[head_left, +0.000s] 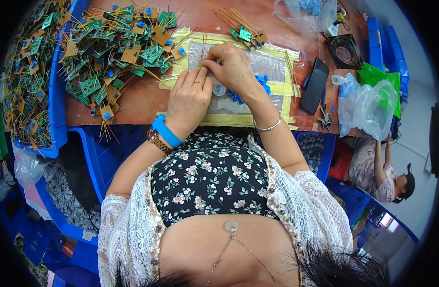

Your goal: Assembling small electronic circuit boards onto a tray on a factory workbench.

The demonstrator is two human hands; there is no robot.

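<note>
Small tan piece (200,62): on my feed it sits at the fingertips, over the upper left of a clear plastic sheet edged with pale yellow tape (274,67); fingers cover most of it, so I cannot make out its full shape
Right hand (233,71): I see thumb and forefinger pinching the piece; a silver-coloured bangle (268,125) circles that wrist
Left hand (190,93): fingers bent, tips close against the piece; its thumb is hidden from me, so I cannot tell whether it grasps too; a bright blue band (166,131) and a gold-coloured watch (158,140) are on the wrist
Near the wrists: a small round translucent container (219,89) between the hands, small bright blue parts (263,84) beside the right wrist
Reddish-brown desk (200,16): to my left, a heap of green and brown circuit boards with red and yellow wires (119,62); above the sheet, a smaller wired cluster of boards (246,36)
Blue plastic bin (59,95): left of the heap, filled with similar boards
Right end: black phone (315,86), bunch of metal keys (325,117), square black fan (344,51), clear plastic bag (376,112) against a bright green bag (372,75)
Far right: I see another person (384,182) in a dark cap
</note>
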